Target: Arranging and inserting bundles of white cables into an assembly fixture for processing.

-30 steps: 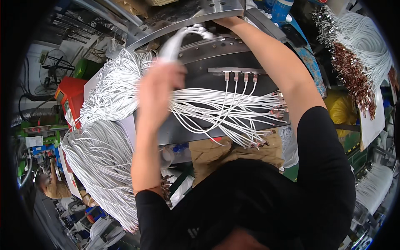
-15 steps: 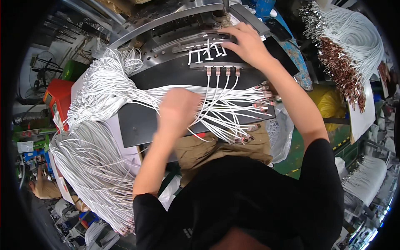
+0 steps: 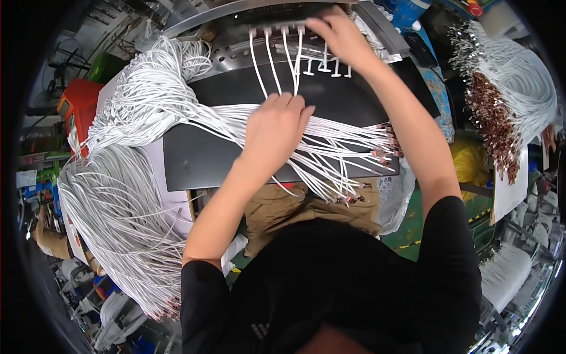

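My left hand point(image 3: 276, 127) is curled over several white cables point(image 3: 342, 133) above the black board, its thumb pointing right. From beneath its knuckles several single cables point(image 3: 272, 62) run up to a narrow metal strip point(image 3: 277, 27), which holds their small connectors in a row. At the strip's right end is my right hand point(image 3: 342, 38), thumb and fingers closed around that end; the far fingers are slightly blurred. Below that hand, white T-shaped pieces point(image 3: 323, 67) stick out from a metal fixture. Copper-coloured connector ends point(image 3: 386, 147) lie toward the board's right edge.
A thick white cable bundle point(image 3: 144, 97) lies left of the black board point(image 3: 200, 156), with another bundle point(image 3: 121, 230) hanging nearer. On the left stands a red box point(image 3: 82, 103). More cables with copper ends point(image 3: 495, 112) hang at right, beyond a yellow bag point(image 3: 469, 162).
The metal strip with its cables has gone up and left, away from the board. My left hand has moved up onto the cables; my right hand is now at the strip's end. The view has shifted.
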Available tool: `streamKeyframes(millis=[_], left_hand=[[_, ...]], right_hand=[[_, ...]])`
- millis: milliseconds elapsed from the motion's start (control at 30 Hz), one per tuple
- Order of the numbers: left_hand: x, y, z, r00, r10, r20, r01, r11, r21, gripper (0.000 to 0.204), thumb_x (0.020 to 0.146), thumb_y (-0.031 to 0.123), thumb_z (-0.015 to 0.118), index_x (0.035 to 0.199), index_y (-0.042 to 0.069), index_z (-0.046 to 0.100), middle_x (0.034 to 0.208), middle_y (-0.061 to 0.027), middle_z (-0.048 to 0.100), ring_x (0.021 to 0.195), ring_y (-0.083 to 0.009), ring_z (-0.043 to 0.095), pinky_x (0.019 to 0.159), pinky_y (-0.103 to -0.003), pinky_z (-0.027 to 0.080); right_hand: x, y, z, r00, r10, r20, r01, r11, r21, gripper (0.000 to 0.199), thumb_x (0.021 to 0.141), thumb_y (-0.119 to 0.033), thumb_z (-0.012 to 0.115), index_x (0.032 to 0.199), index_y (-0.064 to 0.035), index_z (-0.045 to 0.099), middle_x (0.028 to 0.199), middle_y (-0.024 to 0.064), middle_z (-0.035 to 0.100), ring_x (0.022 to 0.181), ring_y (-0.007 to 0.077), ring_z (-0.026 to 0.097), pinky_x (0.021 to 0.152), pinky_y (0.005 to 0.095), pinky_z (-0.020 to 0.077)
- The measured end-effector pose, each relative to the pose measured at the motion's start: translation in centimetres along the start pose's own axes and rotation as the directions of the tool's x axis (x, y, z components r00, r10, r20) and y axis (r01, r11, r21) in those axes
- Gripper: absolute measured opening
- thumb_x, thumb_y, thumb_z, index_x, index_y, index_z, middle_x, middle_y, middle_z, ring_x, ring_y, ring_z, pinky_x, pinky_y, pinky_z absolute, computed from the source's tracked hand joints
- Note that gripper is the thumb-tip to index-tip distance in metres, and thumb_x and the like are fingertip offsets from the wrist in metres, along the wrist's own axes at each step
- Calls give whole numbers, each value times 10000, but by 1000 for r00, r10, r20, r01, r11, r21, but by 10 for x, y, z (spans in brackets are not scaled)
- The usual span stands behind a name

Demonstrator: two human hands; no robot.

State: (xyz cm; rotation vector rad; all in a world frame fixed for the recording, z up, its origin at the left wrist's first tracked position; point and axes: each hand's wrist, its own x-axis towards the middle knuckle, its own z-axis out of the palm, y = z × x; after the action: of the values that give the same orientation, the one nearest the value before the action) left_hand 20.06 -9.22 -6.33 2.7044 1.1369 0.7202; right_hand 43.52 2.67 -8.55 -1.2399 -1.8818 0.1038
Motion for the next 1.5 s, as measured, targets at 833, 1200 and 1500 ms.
streamKeyframes(millis=[833,1200,1500], left_hand=[[130,-122,38,957,26,-290,101,906,411,435,867,195,568,1268,36,624,1270,-200,634,1213,-349,580,1084,-499,373],[140,-140,69,893,-10,-450,201,903,379,480,866,236,568,1320,83,599,1397,-192,560,1361,-373,441,1147,-542,279],[-86,-23,-42,883,-84,461,468,87,-879,356,1021,311,580,930,-26,655,761,-99,684,652,-181,653,612,-287,507]], right_hand=[[36,-41,24,980,52,193,15,944,-331,652,980,-509,480,1414,-24,514,1434,221,512,1379,345,433,1163,488,279],[25,-4,48,991,-108,-85,44,836,-547,279,932,-183,596,1155,-39,682,972,191,673,983,369,632,884,435,508],[-156,-62,-128,829,185,-528,-188,981,48,174,994,-42,556,1078,33,689,1027,93,680,878,159,644,759,253,505]])
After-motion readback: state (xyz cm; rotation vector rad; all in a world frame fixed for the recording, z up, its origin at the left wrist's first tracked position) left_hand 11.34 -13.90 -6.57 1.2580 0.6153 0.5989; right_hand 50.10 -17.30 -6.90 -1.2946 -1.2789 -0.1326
